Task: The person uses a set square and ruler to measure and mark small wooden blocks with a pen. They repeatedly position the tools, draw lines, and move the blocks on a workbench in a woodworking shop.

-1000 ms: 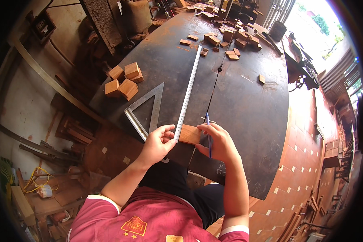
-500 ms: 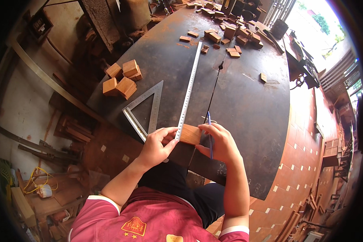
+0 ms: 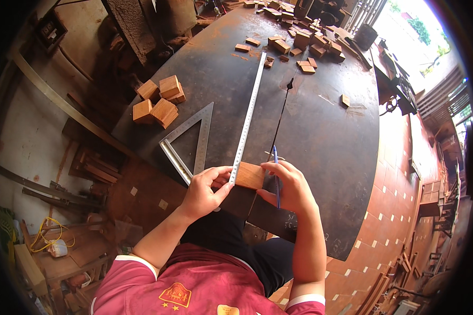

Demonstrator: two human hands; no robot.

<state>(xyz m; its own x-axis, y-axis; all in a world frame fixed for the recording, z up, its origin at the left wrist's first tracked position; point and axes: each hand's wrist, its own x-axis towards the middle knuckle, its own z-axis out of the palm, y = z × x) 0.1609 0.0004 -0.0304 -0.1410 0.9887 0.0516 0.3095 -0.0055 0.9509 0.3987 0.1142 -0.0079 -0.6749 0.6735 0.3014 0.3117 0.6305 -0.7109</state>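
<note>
My left hand pinches the near end of a long steel ruler, which stretches away over the dark tabletop. Against the ruler's right side sits a reddish-brown wooden block. My right hand is closed at the block's right edge, thumb and fingers on it, and a blue pen is tucked in the same hand with one end pointing away from me. A metal triangular square lies flat just left of the ruler, its near corner close to my left hand.
Several wooden blocks are grouped at the table's left edge. Many more small wood pieces lie heaped at the far end. A slot runs lengthwise through the dark table. One small block lies alone toward the right.
Hands, ruler and block keep nearly the same places. The block, the pen and my right hand appear shifted very slightly right; the whole view has moved a little too.
</note>
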